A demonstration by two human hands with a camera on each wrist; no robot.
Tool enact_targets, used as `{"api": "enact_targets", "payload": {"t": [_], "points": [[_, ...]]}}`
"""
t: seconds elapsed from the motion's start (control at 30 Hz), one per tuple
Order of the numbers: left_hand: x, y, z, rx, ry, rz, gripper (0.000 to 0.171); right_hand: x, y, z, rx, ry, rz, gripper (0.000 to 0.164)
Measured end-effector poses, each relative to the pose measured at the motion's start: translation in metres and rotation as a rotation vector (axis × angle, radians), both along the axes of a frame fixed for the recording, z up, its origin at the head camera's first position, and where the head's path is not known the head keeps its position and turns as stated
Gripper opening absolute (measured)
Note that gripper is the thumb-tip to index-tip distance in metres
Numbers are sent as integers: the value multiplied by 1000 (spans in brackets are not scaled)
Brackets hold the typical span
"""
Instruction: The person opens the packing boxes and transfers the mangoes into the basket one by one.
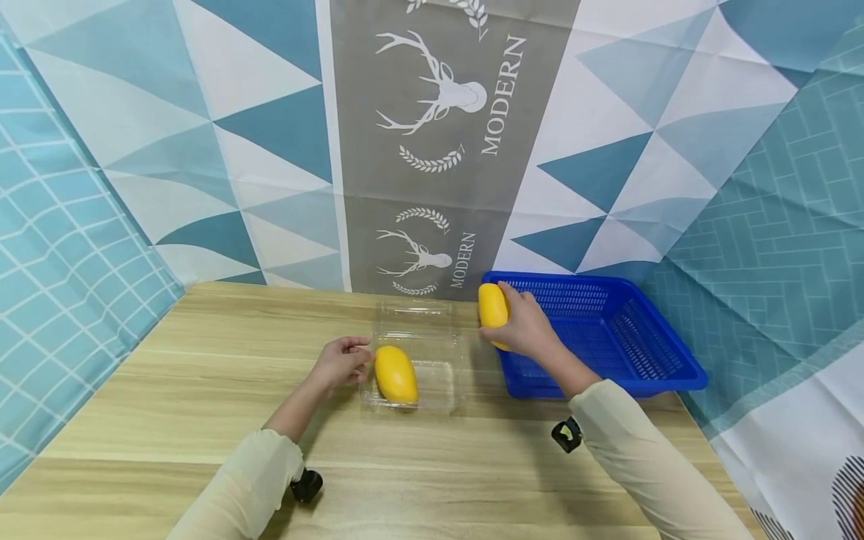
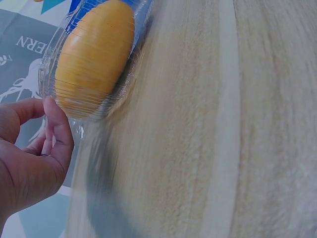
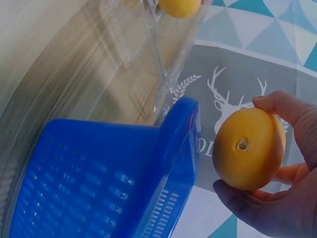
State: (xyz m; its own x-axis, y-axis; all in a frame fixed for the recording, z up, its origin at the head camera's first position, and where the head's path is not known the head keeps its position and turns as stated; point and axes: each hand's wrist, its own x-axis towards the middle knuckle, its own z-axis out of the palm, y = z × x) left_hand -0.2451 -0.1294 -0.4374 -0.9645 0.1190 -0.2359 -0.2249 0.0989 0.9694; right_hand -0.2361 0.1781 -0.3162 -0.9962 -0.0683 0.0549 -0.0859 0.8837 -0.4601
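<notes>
Head: mango point(image 1: 493, 311) inside right grip point(image 1: 526, 324)

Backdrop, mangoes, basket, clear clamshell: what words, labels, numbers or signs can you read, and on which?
"MODERN": upper print on the backdrop's gray panel, beside a deer head.
"MODERN": lower print, same panel, beside another deer head.
Wrist views: only parts of such lettering.
None visible on the mangoes, clear plastic clamshell or blue plastic basket.

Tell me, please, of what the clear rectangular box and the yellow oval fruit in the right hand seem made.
Clear rectangular box: probably thin, glossy plastic, being transparent and ridged. Yellow oval fruit: smooth, satin surface; possibly artificial plastic or foam, given its white-edged hole.
</notes>
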Motion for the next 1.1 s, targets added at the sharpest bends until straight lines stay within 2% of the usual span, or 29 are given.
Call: {"api": "enact_targets", "payload": {"t": [0.63, 1.1], "points": [[0, 0, 2, -40, 5, 6, 43, -6, 20, -1, 6, -22, -39, 92], [2, 0, 0, -22, 9, 8, 44, -9, 28, -7, -6, -41, -80, 90]]}}
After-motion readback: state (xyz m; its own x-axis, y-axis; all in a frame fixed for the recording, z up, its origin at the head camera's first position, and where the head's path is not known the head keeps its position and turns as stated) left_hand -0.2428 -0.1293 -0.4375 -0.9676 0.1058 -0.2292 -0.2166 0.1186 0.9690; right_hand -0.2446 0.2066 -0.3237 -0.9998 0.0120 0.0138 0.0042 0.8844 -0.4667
